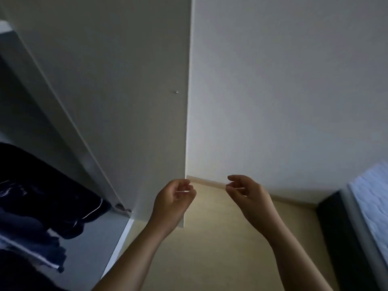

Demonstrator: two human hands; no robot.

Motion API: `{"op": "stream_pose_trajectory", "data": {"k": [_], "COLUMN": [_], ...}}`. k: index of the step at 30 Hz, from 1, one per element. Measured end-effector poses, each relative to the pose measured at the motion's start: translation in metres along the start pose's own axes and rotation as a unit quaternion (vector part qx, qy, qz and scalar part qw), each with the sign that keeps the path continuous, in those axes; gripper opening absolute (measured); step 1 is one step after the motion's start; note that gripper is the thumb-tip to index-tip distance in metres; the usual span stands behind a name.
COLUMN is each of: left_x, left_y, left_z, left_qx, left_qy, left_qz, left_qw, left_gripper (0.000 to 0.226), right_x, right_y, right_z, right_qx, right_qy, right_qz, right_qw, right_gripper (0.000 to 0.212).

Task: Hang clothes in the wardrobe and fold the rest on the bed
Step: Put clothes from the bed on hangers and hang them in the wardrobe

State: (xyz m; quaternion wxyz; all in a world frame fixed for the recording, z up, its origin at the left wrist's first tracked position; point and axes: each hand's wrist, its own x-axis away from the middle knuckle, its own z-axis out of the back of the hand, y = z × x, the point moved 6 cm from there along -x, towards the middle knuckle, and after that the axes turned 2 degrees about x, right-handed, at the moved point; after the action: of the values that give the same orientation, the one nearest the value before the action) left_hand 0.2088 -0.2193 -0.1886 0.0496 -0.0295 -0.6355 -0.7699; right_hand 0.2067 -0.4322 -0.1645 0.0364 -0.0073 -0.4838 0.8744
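Room: one white wall (pixel 283 91), one open wardrobe door (pixel 126 101).
Clothes: one dark clothes heap (pixel 31 196), left of the door.
Bed: one bed (pixel 373 206), far right of the door.
Grips: two; left grip (pixel 172 202) at the door's edge, right grip (pixel 249 198) just right of it, both released, fingers loosely curled, holding nothing.

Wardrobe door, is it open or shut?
Open: the white door stands swung out, its free edge nearest the camera, and dark clothes show inside, left of it.
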Motion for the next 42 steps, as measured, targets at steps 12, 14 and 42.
{"op": "stream_pose_trajectory", "data": {"k": [12,14,42], "left_x": [0.047,0.066,0.277], "left_y": [0.068,0.076,0.121], "left_z": [-0.277,-0.325,-0.774], "left_qx": [-0.013,-0.014,-0.069], "left_qy": [-0.246,-0.285,-0.742], "left_qz": [-0.061,-0.068,-0.120], "left_qw": [0.967,0.956,0.656], "left_gripper": [0.019,0.018,0.013], "right_x": [0.122,0.148,0.418], "right_y": [0.138,0.160,0.313], "right_z": [0.227,0.264,0.493], "right_qx": [0.022,0.028,0.016], "right_qy": [0.233,0.264,0.637], "right_qz": [-0.119,-0.138,-0.390], "right_qw": [0.965,0.954,0.665], "right_gripper": [0.024,0.026,0.024]}}
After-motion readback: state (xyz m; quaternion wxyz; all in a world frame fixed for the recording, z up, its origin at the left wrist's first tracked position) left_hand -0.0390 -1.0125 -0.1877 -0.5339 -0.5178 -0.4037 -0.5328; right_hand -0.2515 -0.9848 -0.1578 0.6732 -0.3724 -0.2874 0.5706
